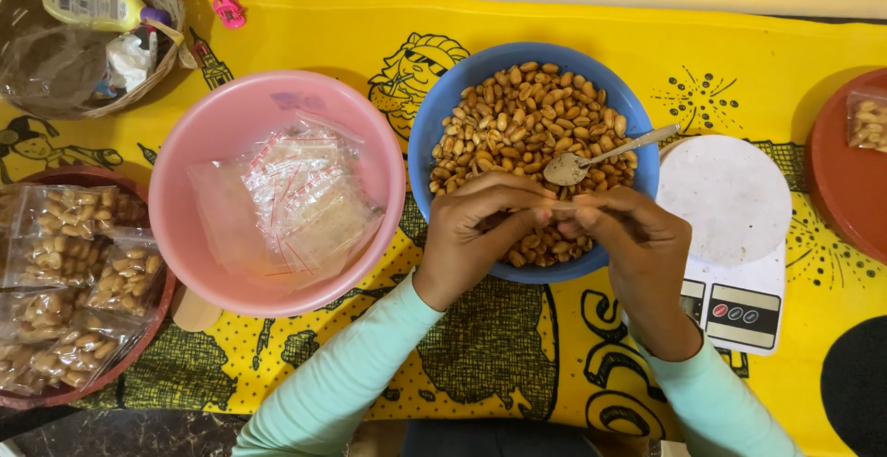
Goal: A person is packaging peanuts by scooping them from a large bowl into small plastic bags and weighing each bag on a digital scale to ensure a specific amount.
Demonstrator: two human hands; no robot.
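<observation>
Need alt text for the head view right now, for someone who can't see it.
Both hands, left hand and right hand, meet over a blue bowl of peanuts with a spoon in it. A pink bowl of empty clear bags sits left, a white scale right, on a yellow cloth.

Clear filled nut packets [65, 277] lie far left, empty zip bags [286, 203] in the pink bowl [199, 134].

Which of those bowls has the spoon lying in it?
The blue bowl in the middle, full of loose peanuts, holds the metal spoon. The pink bowl holds only empty clear bags, and the dark red bowl holds filled packets.
</observation>
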